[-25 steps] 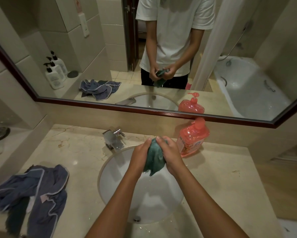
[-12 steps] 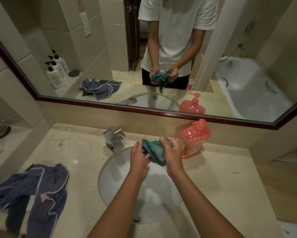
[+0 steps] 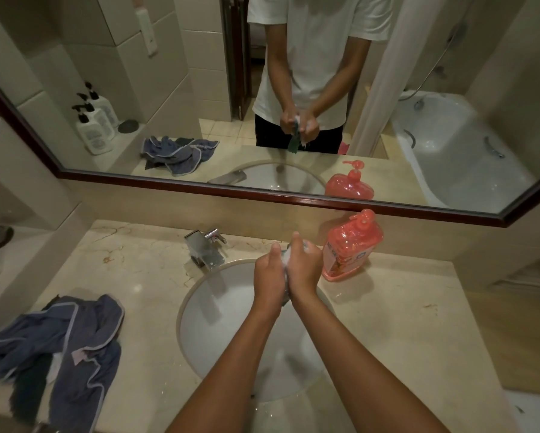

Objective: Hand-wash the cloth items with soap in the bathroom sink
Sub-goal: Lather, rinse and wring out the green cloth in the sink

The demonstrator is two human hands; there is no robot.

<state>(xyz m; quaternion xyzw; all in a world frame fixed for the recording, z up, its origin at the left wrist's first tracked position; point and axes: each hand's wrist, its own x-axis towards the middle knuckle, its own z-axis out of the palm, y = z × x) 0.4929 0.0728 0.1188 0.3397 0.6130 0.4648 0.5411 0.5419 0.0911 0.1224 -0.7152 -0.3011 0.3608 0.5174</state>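
My left hand and my right hand are pressed together over the back of the white sink, squeezing a small teal cloth between them. The cloth is almost wholly hidden by the hands; only a sliver with white foam shows at the top, and the mirror shows its end hanging below the hands. A red pump soap bottle stands on the counter just right of my right hand. A pile of blue-grey cloths lies on the counter at the left.
A chrome tap stands behind the sink, left of the hands. The beige marble counter stretches right of the sink. A wide mirror on the wall reflects a bathtub and white pump bottles. A recessed shelf lies at far left.
The teal cloth was spread between my two hands half a second ago; now the hands have closed together around it and foam shows between them.
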